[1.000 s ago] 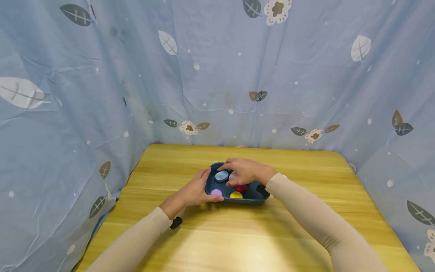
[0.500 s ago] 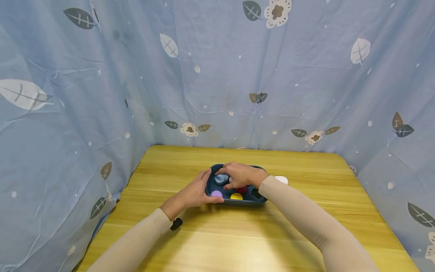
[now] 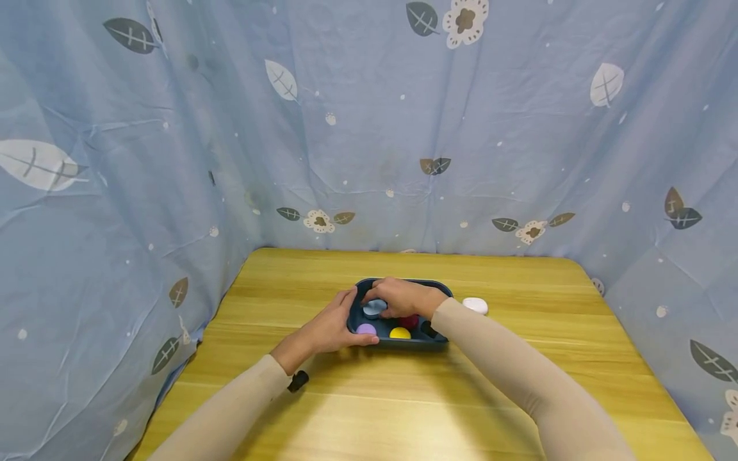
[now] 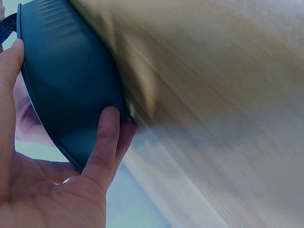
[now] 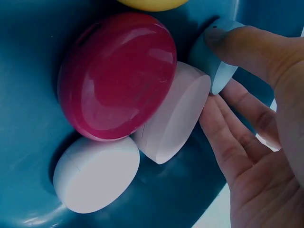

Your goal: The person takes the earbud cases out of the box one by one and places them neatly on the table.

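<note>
A dark blue tray stands on the table. My left hand grips its left end, thumb along the near wall and fingers at the far side; in the left wrist view its fingers press the tray's outer wall. Reaching inside, my right hand pinches a light blue rounded case between thumb and fingers. Beside these fingers leans a pale pink case, close against a glossy red oval case. A white one lies below the red one in the right wrist view.
Within the tray, a purple rounded piece sits near the left thumb and a yellow one by the near wall. Outside it, a white rounded case rests on the wooden table. A patterned blue curtain surrounds the table.
My right hand has shifted left and closed its fingers on the light blue case, which sits a little nearer. The right forearm's move uncovers the white case on the table. The left hand keeps its hold.
</note>
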### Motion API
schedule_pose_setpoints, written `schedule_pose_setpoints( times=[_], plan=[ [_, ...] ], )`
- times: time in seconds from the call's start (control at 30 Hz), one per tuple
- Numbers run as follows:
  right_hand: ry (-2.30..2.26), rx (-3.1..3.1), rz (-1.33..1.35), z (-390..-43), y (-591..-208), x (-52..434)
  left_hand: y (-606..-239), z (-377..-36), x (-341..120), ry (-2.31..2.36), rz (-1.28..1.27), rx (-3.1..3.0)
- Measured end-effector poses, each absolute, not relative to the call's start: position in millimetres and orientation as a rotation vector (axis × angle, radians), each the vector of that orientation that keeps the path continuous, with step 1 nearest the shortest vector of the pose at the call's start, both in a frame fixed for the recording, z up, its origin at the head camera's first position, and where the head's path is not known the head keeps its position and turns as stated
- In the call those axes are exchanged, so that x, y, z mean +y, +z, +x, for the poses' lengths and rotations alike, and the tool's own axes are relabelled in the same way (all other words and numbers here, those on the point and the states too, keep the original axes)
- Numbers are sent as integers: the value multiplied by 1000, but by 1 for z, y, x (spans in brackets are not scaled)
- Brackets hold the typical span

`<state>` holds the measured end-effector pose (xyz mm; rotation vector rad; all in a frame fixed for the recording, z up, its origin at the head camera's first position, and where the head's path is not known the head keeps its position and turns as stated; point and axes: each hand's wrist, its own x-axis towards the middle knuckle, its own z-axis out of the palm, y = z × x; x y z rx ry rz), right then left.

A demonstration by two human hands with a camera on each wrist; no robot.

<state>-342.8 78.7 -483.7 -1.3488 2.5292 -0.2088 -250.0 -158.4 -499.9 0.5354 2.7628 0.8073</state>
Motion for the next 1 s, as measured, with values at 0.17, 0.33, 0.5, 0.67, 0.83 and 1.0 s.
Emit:
schedule_pose_setpoints(
  times=[0.17, 0.33, 0.5, 0.67, 0.83, 1.0],
  plan=[
    [-243, 2529, -1357, -344, -483, 80, -500, -251, -159, 808, 536, 2760],
    [-319, 2552, -1343, -342, -479, 84, -499, -251, -159, 813, 544, 2759],
    [-380, 2581, -1379, -340, -474, 92, -500, -251, -159, 796, 536, 2764],
    [-458, 2612, -1375, -336, -464, 105, -498, -251, -160, 774, 523, 2771],
    [-569, 2645, -1344, -332, -456, 124, -497, -251, -159, 752, 507, 2781],
    [-604, 2682, -1304, -329, -451, 149, -497, -250, -157, 751, 489, 2784]
  ],
)
